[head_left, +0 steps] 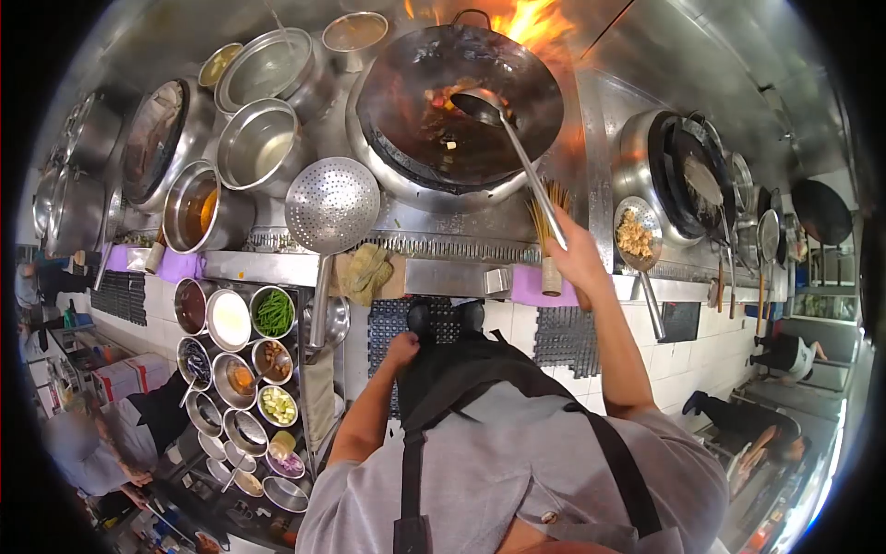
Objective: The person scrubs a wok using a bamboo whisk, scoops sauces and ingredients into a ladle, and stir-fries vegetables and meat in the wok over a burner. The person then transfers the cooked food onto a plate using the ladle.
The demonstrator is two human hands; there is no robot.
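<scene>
- The ladle (477, 108) is gripped by the right hand (579, 256), its fingers closed round the handle.
- The ladle's bowl is held inside the wok (401, 125), next to the food (441, 98).
- Flames (535, 25) are seen at the wok's far right rim.
- The left hand (402, 352) is held low beside the apron (484, 369), fingers curled; whether anything is held cannot be told.
- The skimmer (332, 203) is placed left of the wok, its handle beside the cloth (369, 275).
- The brush (551, 277) is placed just beside the right hand.
</scene>
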